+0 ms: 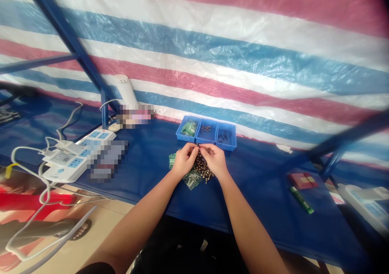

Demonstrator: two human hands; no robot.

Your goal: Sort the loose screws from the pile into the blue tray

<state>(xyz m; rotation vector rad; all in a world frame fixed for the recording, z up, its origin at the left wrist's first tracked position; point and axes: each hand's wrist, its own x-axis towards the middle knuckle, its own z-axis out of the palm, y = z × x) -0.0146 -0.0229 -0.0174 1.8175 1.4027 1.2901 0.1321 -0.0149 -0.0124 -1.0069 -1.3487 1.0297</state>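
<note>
My left hand (185, 160) and my right hand (213, 159) meet at the fingertips, both closed in a pinch. A small dark piece (197, 145) shows between them, too small to name. Under and between the hands lies a heap of small brass-coloured metal parts (203, 166). Beside it, partly beneath my left hand, are green-and-clear packets (192, 179) with small silvery pieces inside. Just beyond my fingers stand three joined blue bins (207, 141). The left one holds green packets (189, 127), the middle one a few brass-coloured parts (206, 128), the right one small dark pieces (225, 135).
A white power strip (79, 154) with plugs and trailing cables sits at the left, near a blurred-out object (110, 158). A red box (303, 180) and a green pack (301, 200) lie right on the blue table (255, 193). Someone's foot (80, 228) shows below left.
</note>
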